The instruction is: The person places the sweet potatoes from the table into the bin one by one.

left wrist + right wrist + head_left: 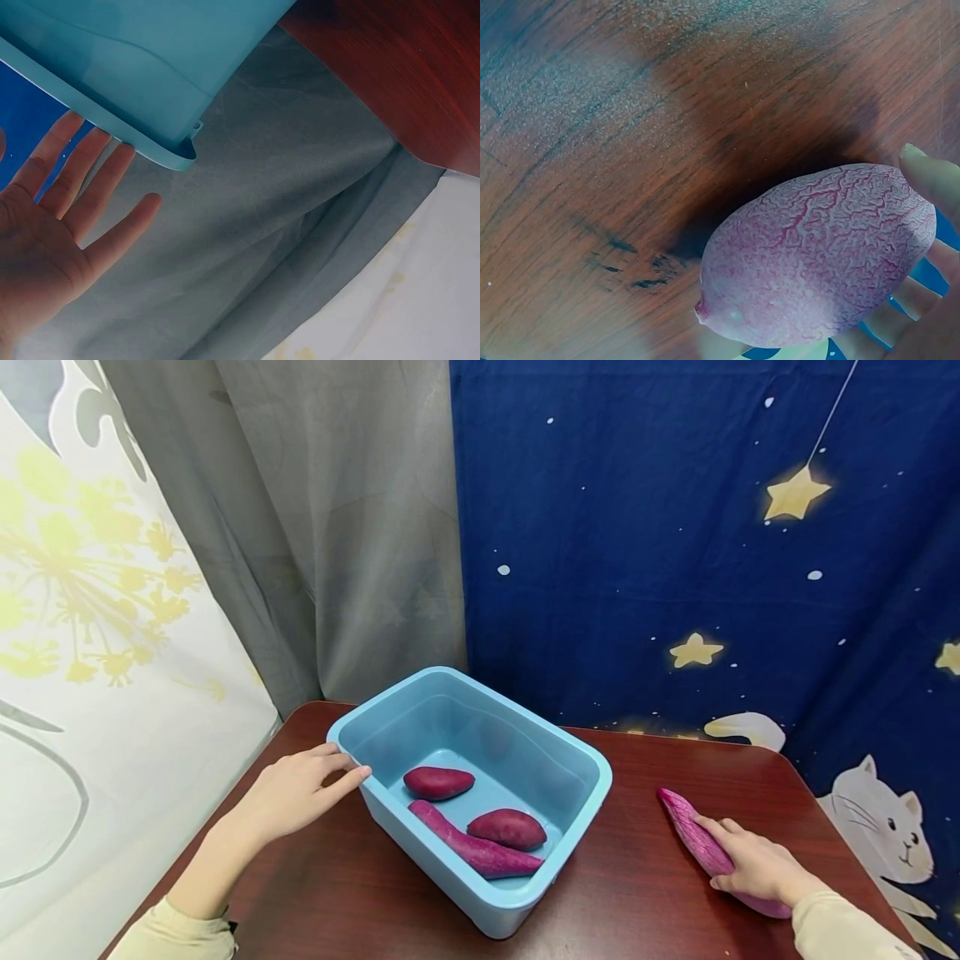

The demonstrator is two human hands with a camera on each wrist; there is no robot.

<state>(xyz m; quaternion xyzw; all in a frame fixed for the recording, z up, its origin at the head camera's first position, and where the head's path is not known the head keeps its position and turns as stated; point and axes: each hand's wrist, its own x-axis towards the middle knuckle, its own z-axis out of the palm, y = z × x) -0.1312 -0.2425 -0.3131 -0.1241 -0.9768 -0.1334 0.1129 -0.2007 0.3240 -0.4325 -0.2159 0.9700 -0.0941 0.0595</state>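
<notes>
My right hand (pixel 757 860) grips a long pink-purple sweet potato (pixel 701 839) on the right part of the table. Its wrinkled, pale-veined skin and blunt end show large in the right wrist view, with the thumb (pixel 930 176) on one side and the fingers on the other. My left hand (pixel 296 789) is at the left corner of a light blue plastic bin (pixel 592 810), its straight fingers (pixel 94 180) touching the rim. Inside the bin lie two short dark-red sweet potatoes (pixel 438 782) and a longer purple one (pixel 480 852).
The bin stands on a dark reddish wooden table (pixel 630 893). A grey curtain (pixel 375 527) and a navy curtain with stars (pixel 637 527) hang behind it. White patterned cloth (pixel 112 735) hangs along the left side.
</notes>
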